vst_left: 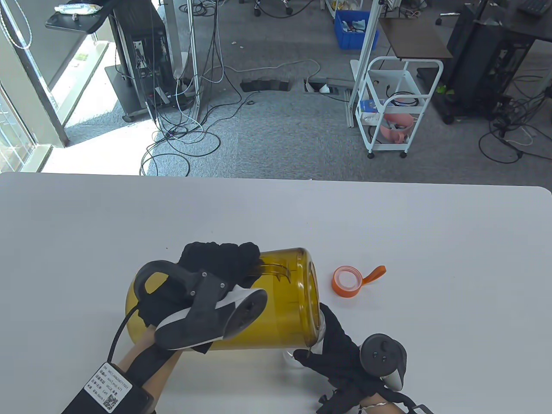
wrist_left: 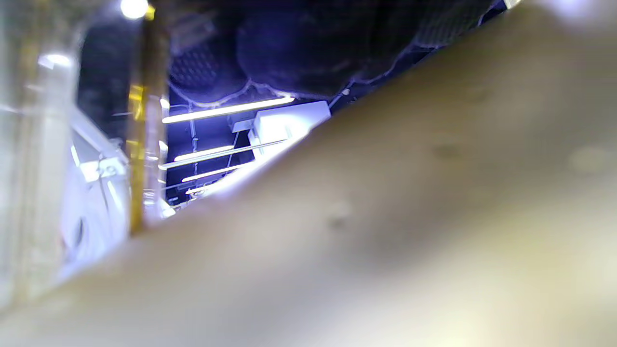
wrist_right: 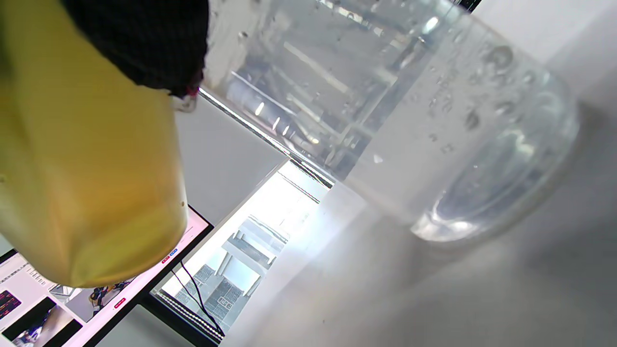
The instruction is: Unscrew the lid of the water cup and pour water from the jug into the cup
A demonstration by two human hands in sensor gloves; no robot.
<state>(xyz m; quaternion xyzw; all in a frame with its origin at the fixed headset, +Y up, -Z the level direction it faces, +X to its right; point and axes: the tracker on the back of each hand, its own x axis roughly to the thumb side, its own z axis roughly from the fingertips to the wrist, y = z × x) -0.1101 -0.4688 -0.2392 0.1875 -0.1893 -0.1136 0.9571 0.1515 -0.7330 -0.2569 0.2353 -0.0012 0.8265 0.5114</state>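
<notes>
In the table view the amber jug [vst_left: 276,310] lies tilted almost on its side, its mouth pointing right and down. My left hand [vst_left: 217,261] grips its handle from above. Under the jug's rim stands the clear cup [vst_left: 294,360], mostly hidden, and my right hand [vst_left: 332,340] is curled around it. The orange lid [vst_left: 347,281] with its strap lies on the table to the right of the jug. The right wrist view shows the cup [wrist_right: 385,120] with water and bubbles in it, the jug [wrist_right: 87,168] beside it and a gloved fingertip [wrist_right: 140,43]. The left wrist view is filled by the blurred jug wall [wrist_left: 385,217].
The white table [vst_left: 431,241] reaches to its far edge at mid-frame. Beyond it, on the floor, stand a white cart [vst_left: 394,108], a blue crate [vst_left: 355,28] and loose cables [vst_left: 185,138].
</notes>
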